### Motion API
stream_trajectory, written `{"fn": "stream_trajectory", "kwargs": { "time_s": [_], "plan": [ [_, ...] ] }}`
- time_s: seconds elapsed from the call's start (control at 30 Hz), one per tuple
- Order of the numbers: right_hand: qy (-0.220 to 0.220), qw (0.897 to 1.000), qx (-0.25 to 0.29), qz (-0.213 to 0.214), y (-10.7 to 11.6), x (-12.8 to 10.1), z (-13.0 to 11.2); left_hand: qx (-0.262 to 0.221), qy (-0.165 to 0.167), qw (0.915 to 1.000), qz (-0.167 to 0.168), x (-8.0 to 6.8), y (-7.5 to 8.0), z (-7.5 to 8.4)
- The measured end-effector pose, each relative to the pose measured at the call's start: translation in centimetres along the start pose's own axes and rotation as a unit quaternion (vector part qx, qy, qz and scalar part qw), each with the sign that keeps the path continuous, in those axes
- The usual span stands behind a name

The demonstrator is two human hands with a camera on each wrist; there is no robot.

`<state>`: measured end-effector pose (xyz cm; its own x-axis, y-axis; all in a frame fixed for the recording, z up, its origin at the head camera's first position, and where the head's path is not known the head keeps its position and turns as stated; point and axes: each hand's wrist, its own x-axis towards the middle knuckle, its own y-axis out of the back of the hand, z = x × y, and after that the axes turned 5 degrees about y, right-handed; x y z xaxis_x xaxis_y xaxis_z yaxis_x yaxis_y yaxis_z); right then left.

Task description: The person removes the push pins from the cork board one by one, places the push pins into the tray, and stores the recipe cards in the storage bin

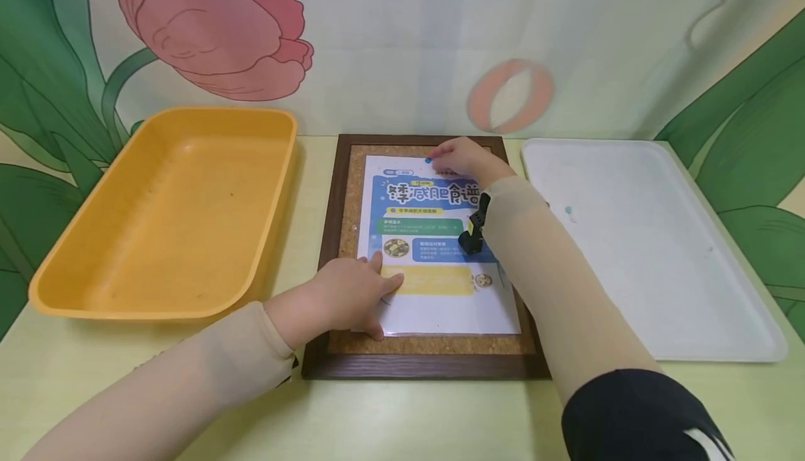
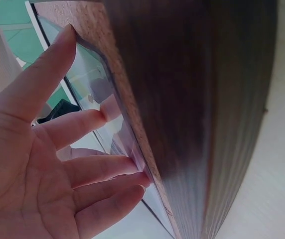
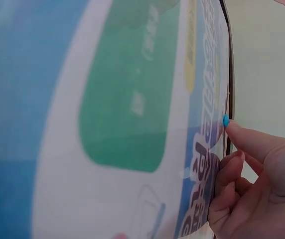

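Observation:
A laminated sheet (image 1: 428, 314) with printed blue, green and yellow blocks lies on a cork board (image 1: 434, 344) with a dark wooden frame. At the sheet's top edge, my right hand (image 1: 464, 157) holds a small blue push pin (image 3: 225, 120) at its fingertips, the other fingers curled against the sheet. Whether the pin's point is in the cork is hidden. My left hand (image 1: 349, 293) rests on the sheet's lower left corner with its fingers spread. In the left wrist view the fingertips (image 2: 137, 164) touch the sheet's glossy surface.
A deep yellow tray (image 1: 279, 209) stands left of the board. To the right lies a shallow white tray (image 1: 654, 251) with a few small pale green and clear bits (image 1: 569, 209) in it. Behind the table (image 1: 402, 419) hangs a flower-patterned curtain (image 1: 390, 42).

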<state>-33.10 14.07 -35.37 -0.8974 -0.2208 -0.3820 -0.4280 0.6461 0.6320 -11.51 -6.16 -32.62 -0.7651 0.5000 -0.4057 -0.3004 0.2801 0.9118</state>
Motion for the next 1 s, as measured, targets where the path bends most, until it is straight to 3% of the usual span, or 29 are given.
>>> {"fn": "stream_trajectory", "kwargs": {
  "time_s": [0.4, 1.0],
  "plan": [
    [-0.034, 0.998, 0.027, 0.036, -0.8, 0.9, -0.2, -0.005, 0.0, 1.0, -0.003, 0.0, 0.0, 0.1],
    [-0.028, 0.997, 0.021, 0.074, -1.3, 1.6, -0.6, -0.002, -0.003, 1.0, 0.005, 0.1, 0.0, 0.0]
  ]
}}
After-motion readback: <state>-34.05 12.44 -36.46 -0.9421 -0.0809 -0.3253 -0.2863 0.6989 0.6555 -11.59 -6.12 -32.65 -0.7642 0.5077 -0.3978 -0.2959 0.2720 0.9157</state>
